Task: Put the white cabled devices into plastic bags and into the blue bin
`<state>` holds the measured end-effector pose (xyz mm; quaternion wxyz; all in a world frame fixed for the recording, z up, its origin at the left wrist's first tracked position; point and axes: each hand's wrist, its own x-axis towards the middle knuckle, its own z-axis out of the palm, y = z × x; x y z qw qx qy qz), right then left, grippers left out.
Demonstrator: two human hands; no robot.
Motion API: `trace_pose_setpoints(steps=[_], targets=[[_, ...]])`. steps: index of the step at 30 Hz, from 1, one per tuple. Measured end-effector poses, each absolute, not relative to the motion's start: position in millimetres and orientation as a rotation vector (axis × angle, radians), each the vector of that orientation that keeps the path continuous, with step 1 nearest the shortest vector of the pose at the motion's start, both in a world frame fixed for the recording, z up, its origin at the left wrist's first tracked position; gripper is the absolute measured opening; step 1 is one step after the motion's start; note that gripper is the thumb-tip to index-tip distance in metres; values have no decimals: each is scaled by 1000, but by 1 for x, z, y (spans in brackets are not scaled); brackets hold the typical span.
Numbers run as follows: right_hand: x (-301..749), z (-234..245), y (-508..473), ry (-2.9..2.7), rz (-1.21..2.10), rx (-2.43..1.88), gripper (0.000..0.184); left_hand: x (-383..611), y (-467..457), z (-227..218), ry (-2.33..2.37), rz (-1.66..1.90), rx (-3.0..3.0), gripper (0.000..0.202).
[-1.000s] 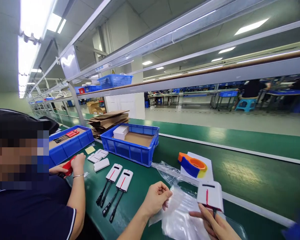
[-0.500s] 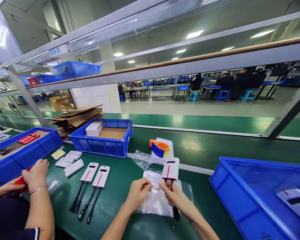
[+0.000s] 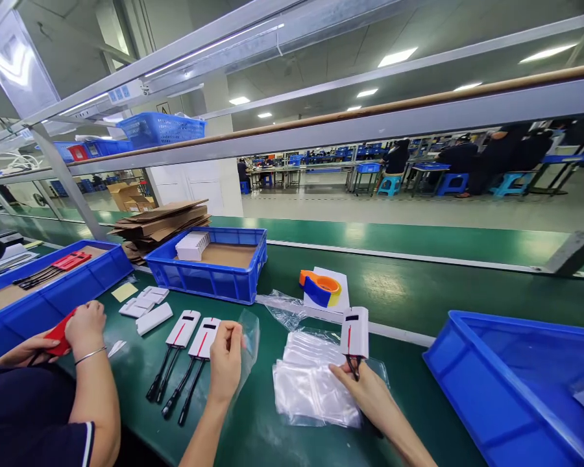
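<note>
My left hand (image 3: 227,360) pinches a clear plastic bag (image 3: 249,344) by its edge, raised beside two white devices. My right hand (image 3: 367,392) grips the black cables of another white device (image 3: 355,331), which stands upright above the fingers with its dark window and red stripe facing me. Under and beside that hand lies a stack of clear plastic bags (image 3: 311,389). On the green bench left of my left hand rest a white device (image 3: 183,329) and a second white device (image 3: 204,338), the latter partly covered by my hand; their black cables point toward me.
A blue bin (image 3: 511,389) at right holds a white device. Behind the bags sits an orange tape dispenser (image 3: 326,285). A blue tray (image 3: 204,282) and white plastic covers (image 3: 154,318) lie left. At far left a co-worker's hands (image 3: 85,327) hold a red device.
My left hand has moved left and up from the stack, drawing a clear bag off it. The right hand still holds the white device. The view has shifted slightly.
</note>
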<state>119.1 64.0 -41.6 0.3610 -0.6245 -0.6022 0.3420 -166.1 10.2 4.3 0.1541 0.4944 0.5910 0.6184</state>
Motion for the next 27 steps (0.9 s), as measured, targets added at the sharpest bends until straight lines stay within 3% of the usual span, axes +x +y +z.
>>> trace_pose_setpoints(steps=[6,11,16,23,27], targets=[[116,-1,55,-1323,1021,-1412,49,-156,-25,28,1830,1432,1844,25],[68,32,33,-1456,1390,-1085,68,-146,-36,35,1885,1499,2174,20],[37,50,18,-1626,1590,-984,51,-150,-47,42,1948,1583,2318,16],[27,55,11,-1669,1517,-956,39,-149,-60,43,1990,1526,1957,18],[24,57,6,-1619,1472,-967,40,-139,-61,49,2127,1802,1996,7]])
